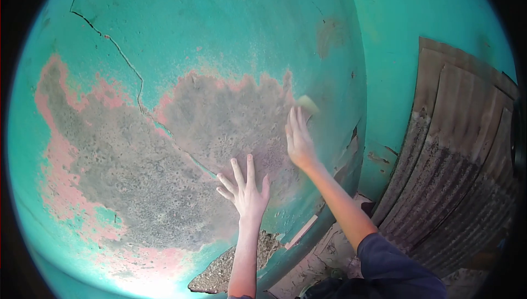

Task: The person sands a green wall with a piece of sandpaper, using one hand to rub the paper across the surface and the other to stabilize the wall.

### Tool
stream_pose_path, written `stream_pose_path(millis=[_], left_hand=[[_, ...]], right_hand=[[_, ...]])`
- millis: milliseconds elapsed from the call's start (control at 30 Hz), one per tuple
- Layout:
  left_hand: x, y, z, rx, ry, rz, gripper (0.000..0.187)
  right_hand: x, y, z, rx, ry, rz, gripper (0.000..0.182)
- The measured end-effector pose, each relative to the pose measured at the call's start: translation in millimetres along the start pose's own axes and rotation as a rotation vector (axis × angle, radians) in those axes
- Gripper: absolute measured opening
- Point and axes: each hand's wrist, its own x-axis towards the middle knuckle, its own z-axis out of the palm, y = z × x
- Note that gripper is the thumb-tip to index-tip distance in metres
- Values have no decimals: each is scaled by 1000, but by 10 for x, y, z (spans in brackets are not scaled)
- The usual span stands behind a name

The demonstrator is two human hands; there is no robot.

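Observation:
My left hand (248, 193) lies with its fingers spread against a bare grey patch (203, 118) of the green wall (219, 19). To its right and higher up, my right hand (300, 138) is slightly blurred near the right edge of that patch. A small pale yellowish piece (308, 104) shows at its fingertips, and the hand is closed on it against the wall. Pink and flaking paint (55, 161) borders the grey area. A thin crack (129, 63) runs down from the upper left toward my left fingertips.
Corrugated brown sheets (461, 134) lean against another green wall (390, 79) on the right. Below my left wrist the paint has broken away, showing rough rubble (219, 271). The wall's corner is chipped near my right forearm, with debris on the ground at the bottom.

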Motion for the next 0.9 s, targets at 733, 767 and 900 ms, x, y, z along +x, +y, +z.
stream_pose_path(millis=[733, 767, 900], left_hand=[[-6, -239, 383, 321, 206, 113, 72], [-6, -237, 380, 308, 200, 112, 73], [-26, -221, 378, 329, 192, 103, 75]], right_hand=[[432, -469, -115, -282, 39, -31, 56], [436, -474, -127, -284, 6, -13, 56], [232, -392, -44, -333, -54, -49, 56]])
